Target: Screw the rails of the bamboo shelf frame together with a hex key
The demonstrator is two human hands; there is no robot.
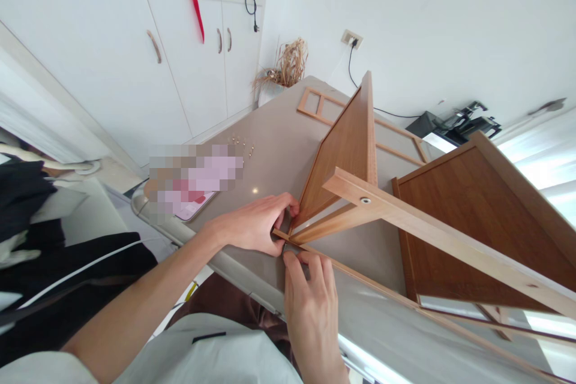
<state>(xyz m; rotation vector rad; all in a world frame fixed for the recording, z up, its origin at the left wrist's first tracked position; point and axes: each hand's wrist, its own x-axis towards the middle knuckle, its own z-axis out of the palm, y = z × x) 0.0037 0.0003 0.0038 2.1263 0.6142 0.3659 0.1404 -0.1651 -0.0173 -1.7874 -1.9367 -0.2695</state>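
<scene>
Gripping the left end of a long wooden rail [351, 270] with the left hand [257, 223]. Pinching just beside it with the right hand [312, 294]; can't tell on what. Rail running right along the tabletop's [279, 138] near edge.

From my head, the one camera looked forward and down, close over my left hand [258, 222] and right hand [311, 294], taking in the bench [270, 144] out to the white cabinets [180, 66] at upper left and the wall [432, 24] beyond.
</scene>
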